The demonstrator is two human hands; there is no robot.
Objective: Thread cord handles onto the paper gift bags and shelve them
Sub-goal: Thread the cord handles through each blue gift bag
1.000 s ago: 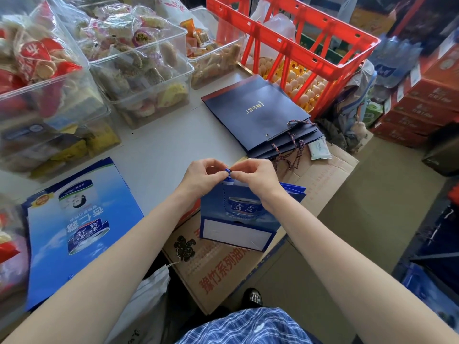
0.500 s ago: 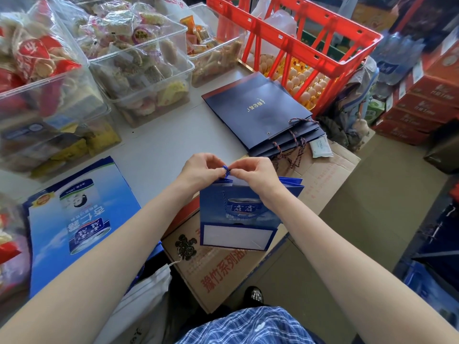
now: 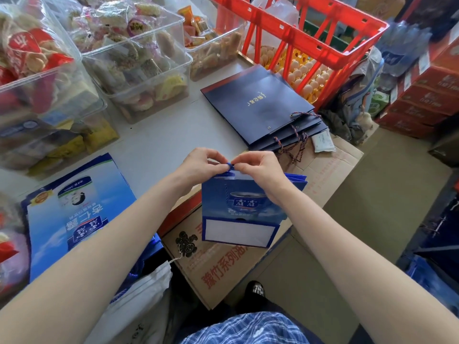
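Observation:
A small blue paper gift bag (image 3: 242, 209) hangs in front of me over a cardboard box, its white bottom panel toward me. At its top edge a blue cord (image 3: 230, 166) shows between my fingertips. My left hand (image 3: 202, 163) and my right hand (image 3: 258, 166) both pinch that cord just above the bag's rim, fingertips almost touching. A stack of dark navy bags (image 3: 263, 105) with twisted cord handles lies flat on the table beyond. A larger blue printed bag (image 3: 77, 212) lies flat at the left.
Clear plastic bins of wrapped snacks (image 3: 134, 63) line the table's back left. A red crate (image 3: 305, 38) over trays of eggs stands at the back. A flat cardboard box (image 3: 223, 266) sits under the bag. Red cartons (image 3: 422, 95) are stacked at the right.
Both hands stay at the bag's top edge, working the cord with small finger movements. The bag has hardly shifted.

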